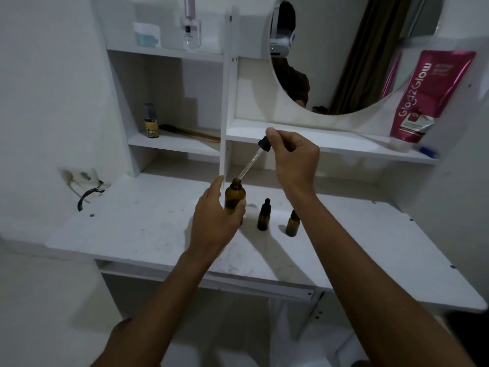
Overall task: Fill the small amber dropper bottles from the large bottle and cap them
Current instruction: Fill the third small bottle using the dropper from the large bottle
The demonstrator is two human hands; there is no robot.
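Dropper poised over the large bottle

Left hand (215, 215) grips the large bottle (234, 197) on the counter (148, 221); right hand (293, 160) pinches the dropper (254, 158), tip at its mouth.

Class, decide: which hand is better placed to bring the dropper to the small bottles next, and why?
Probably the right hand: it pinches the dropper above the large bottle, and the small bottles stand on its side. The left hand grips the large bottle.

White desk (158, 229), left dropper bottle (263, 217), right dropper bottle (292, 225), both upright
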